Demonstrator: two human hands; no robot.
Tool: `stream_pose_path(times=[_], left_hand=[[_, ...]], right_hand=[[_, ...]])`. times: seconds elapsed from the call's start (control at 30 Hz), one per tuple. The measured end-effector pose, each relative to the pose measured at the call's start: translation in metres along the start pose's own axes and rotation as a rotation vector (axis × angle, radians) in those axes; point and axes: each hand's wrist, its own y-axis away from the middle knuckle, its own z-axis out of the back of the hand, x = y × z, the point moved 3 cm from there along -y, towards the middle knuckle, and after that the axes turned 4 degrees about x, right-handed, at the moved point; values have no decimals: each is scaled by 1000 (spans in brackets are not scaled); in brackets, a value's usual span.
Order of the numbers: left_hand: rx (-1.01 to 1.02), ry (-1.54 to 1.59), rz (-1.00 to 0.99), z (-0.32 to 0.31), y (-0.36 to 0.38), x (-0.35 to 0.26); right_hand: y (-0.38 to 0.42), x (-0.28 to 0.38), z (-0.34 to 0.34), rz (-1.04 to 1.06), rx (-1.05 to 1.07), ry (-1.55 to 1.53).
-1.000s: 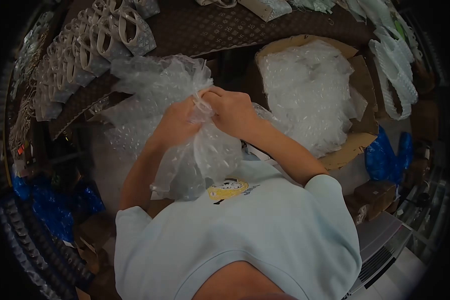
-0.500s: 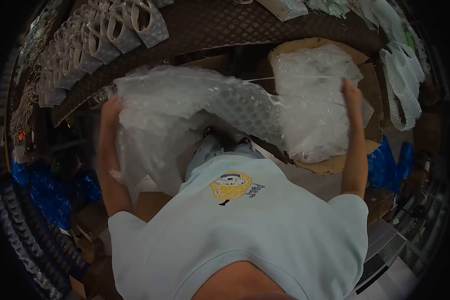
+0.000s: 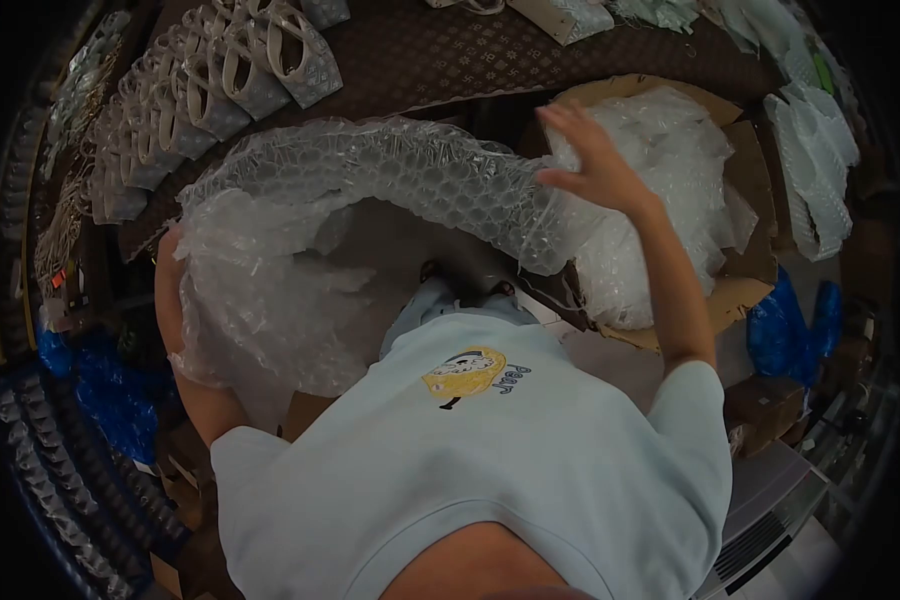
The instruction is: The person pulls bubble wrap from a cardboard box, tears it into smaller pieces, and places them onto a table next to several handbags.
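A long, clear strip of bubble wrap [image 3: 370, 165] arches from a cardboard box on the right over to my left side, where its crumpled end hangs down in front of my forearm. My left hand [image 3: 169, 243] holds that end, most of its fingers hidden behind the plastic. Above the box's near corner, my right hand [image 3: 600, 165] is open with fingers and thumb apart, close over the point where the strip meets the pile. More bubble wrap [image 3: 655, 220] fills the cardboard box [image 3: 755, 190].
Along the far table [image 3: 440, 70] with its brown patterned cover stand several small patterned bags [image 3: 295, 60]. White strips [image 3: 810, 180] hang at the right. Blue plastic [image 3: 110, 390] lies low on the left, and a blue bag [image 3: 780, 330] sits at the right.
My right hand has let go of a thin taut strand and moved left, its fingers now spread. My left hand has moved further left with the bubble wrap, stretching the arch.
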Motion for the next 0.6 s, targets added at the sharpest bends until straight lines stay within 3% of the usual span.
stream_pose_path(times=[0.07,0.1,0.17,0.2,0.27,0.3,0.37,0.43,0.5,0.57,0.6], left_hand=[[-18,25,25,8,0,3],[-33,38,40,4,8,-2],[-67,77,77,11,10,11],[-80,102,103,23,10,16],[-101,145,152,8,49,29],[-103,160,172,6,53,27],[-112,188,191,4,52,26],[-121,206,209,6,45,24],[-121,230,230,19,30,38],[-127,260,250,29,18,50],[-130,271,264,32,23,51]], right_hand=[[-23,0,-54,24,201,-138],[-28,-7,-60,34,203,-135],[-24,-31,-75,-294,655,-437],[-19,-37,-75,-289,672,-427],[-11,-51,-66,-383,402,-768],[-8,-44,-57,-388,410,-768],[-7,-36,-33,-464,462,-629],[12,-75,-27,-499,333,-580],[48,-133,-2,-710,172,-454],[94,-195,25,-790,403,375],[88,-176,32,-792,404,374]])
